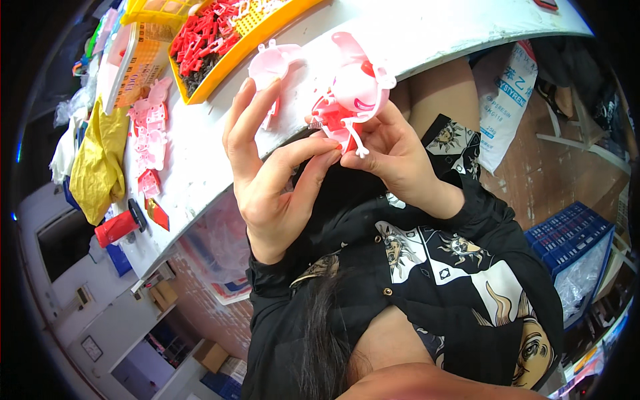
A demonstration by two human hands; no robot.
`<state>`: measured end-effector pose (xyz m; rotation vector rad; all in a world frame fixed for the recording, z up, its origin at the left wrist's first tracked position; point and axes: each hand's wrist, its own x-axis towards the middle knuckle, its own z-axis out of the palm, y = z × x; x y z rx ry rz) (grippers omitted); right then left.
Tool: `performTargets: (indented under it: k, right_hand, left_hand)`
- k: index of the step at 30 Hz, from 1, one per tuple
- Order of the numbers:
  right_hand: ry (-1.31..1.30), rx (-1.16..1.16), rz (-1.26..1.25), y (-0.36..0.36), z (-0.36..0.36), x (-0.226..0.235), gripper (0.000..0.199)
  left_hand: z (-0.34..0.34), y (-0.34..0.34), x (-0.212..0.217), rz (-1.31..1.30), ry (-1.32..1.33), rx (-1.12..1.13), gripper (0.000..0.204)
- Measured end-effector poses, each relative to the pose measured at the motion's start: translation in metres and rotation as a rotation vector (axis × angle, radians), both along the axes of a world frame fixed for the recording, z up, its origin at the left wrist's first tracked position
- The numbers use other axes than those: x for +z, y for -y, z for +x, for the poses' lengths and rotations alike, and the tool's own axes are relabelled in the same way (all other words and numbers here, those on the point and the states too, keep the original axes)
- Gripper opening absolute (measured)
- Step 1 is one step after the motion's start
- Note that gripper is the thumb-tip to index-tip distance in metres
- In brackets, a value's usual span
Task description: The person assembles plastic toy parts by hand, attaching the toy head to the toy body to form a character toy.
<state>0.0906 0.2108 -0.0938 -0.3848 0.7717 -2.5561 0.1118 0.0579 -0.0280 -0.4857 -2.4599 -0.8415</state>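
Note:
Above the table's near edge, a pink plastic toy figure [358, 91] with a red body and thin pale limbs is held between both hands. My right hand [407, 160] is closed around its side, thumb against the red lower part. With thumb and index finger, my left hand [267, 170] pinches the bottom of the red body, its other fingers raised. Whether a small separate part is between those fingertips is hidden. Just beyond my left fingers, a pink toy shell [270, 61] lies on the white table.
A yellow basket [248, 48] of red plastic parts stands at the far left of the table [200, 157]. Pink toy parts [152, 133] lie in a row, near a red cylinder [115, 229] and yellow cloth [100, 167]. A white sack [510, 110] and blue crate [567, 233] stand at right.

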Motion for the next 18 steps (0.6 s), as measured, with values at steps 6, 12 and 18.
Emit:
performTargets:
  k: [6,12,18]
  right_hand:
    - [-0.049,-0.031,0.044,0.0029,0.0015,-0.0063,0.058]
    - [-0.073,-0.06,0.034,0.0049,0.0021,-0.008,0.057]
    - [-0.036,-0.061,0.025,0.0048,0.0005,-0.0082,0.053]
  left_hand:
    - [0.0009,-0.0006,-0.007,0.072,-0.02,0.003,0.026]
    - [0.0028,-0.0017,-0.0083,0.059,-0.024,0.018,0.023]
    - [0.0032,0.0016,-0.0097,0.059,-0.062,0.042,0.022]
